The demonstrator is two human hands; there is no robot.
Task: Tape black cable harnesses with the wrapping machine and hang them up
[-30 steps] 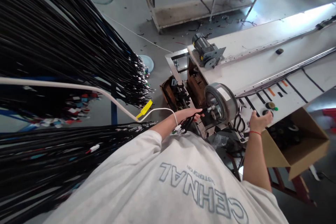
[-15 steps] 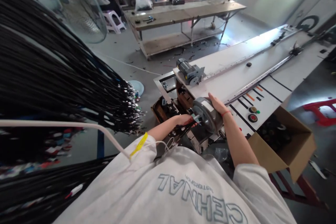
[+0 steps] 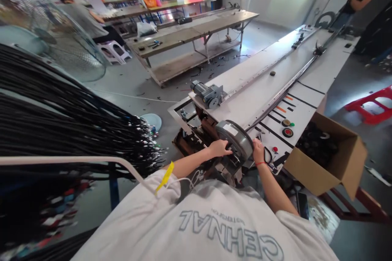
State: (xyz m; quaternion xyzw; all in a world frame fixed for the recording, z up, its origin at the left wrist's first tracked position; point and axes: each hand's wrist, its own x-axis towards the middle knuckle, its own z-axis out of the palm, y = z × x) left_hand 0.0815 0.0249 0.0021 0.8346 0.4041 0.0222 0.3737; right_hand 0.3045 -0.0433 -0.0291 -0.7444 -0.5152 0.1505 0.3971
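Note:
A grey round winding drum (image 3: 237,140) stands at the near end of a long white work line (image 3: 269,89). My left hand (image 3: 219,148) presses against the drum's left face, fingers curled on its edge. On the drum's right side, my right hand (image 3: 258,153) with a red wrist string rests against the rim. Whether cables are still in the left hand is hidden. A large bundle of black cables (image 3: 67,118) with coloured connector ends hangs at my left.
An open cardboard box (image 3: 329,153) with dark coiled parts stands right of the drum. Round buttons (image 3: 287,128) sit on the white panel. A grey motor (image 3: 206,91) lies behind the drum. Wooden benches (image 3: 190,36), a fan (image 3: 45,36) and a red stool (image 3: 370,104) stand farther off.
My right hand left the button panel, went to the top of the drum, then down to its right rim. My left hand shifted onto the drum's face. The view has tilted up.

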